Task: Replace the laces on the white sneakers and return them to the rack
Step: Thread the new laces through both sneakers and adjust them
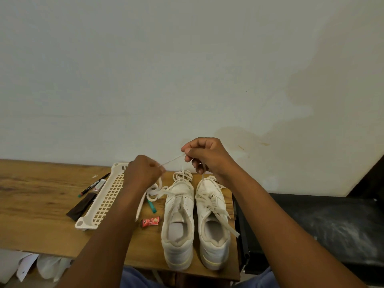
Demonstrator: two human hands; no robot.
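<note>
Two white sneakers stand side by side on the wooden table (41, 206), toes toward the wall. The left sneaker (178, 223) has its lace loose, with a coil of lace (184, 175) by its toe. The right sneaker (213, 223) is partly laced, lace ends trailing over its side. Above the toes, my left hand (143, 171) and my right hand (204, 156) each pinch one white lace (173, 160), stretched taut between them. A strand hangs from my right hand down to the right sneaker.
A white lattice plastic rack (104, 198) lies on the table left of the shoes. Beyond it are a marker (94, 185) and a dark flat piece (82, 206). A teal clip (151, 206) and a red wrapper (150, 222) lie near the left sneaker. A black surface (324, 227) is at right.
</note>
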